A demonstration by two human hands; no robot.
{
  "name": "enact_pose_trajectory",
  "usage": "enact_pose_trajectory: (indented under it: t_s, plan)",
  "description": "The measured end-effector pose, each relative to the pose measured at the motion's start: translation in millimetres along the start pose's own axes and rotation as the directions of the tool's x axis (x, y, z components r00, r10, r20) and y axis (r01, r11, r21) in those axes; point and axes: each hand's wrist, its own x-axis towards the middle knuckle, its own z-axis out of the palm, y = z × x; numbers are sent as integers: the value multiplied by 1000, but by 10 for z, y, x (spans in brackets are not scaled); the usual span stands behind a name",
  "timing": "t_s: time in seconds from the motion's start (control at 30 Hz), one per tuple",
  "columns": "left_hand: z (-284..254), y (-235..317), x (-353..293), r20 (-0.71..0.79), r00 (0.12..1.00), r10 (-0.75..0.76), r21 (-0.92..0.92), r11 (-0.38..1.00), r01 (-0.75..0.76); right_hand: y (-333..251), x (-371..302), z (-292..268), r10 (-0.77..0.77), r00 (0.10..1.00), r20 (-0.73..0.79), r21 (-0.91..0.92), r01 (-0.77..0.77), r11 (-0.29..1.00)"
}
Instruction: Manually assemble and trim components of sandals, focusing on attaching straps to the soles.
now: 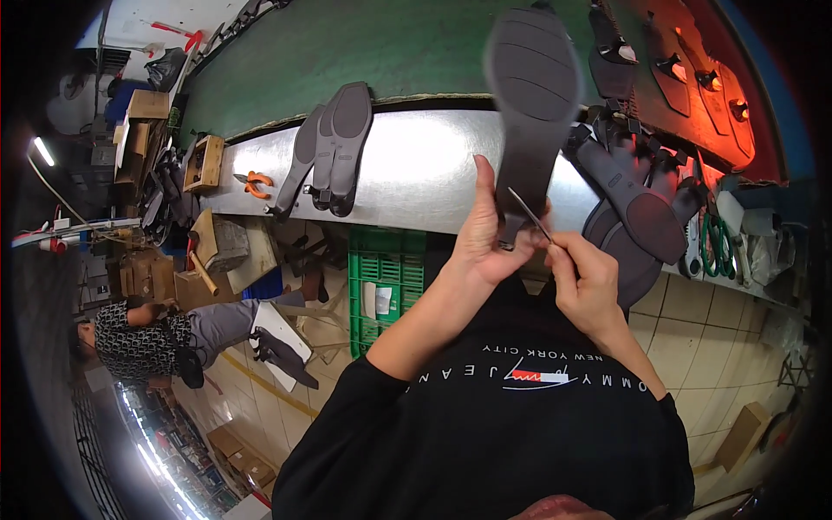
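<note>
A dark grey-brown shoe sole (536, 87) stands up in front of me, its broad toe part pointing away. My left hand (490, 238) is closed on its narrow heel end, with the thumb raised along the left edge. Between the fingertips of my right hand (589, 282) is a thin metal tool (526, 208). The tool slants up to the left across the heel end; whether its tip touches the sole I cannot tell. To the right lies a pile of similar soles (637, 204). A few more soles (334, 147) rest on the metal strip to the left.
A metal strip (416, 160) borders the green work surface (390, 56). Orange-handled pliers (254, 183) and a wooden box (204, 163) are at left; green-handled scissors (716, 243) at right. Soles under red light (706, 82) lie far right. Below are a green crate (386, 290) and another person (160, 342).
</note>
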Motion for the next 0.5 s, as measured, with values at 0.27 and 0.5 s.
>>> enact_pose_trajectory:
  t_s: [0.27,0.5]
  plan:
    - [30,-116,87,-29,988,153,-107,982,-155,-19,-14,111,-11,999,45,-98,16,995]
    - [-227,-33,184,66,997,50,110,992,-57,-36,-63,80,-86,987,133,-22,90,996]
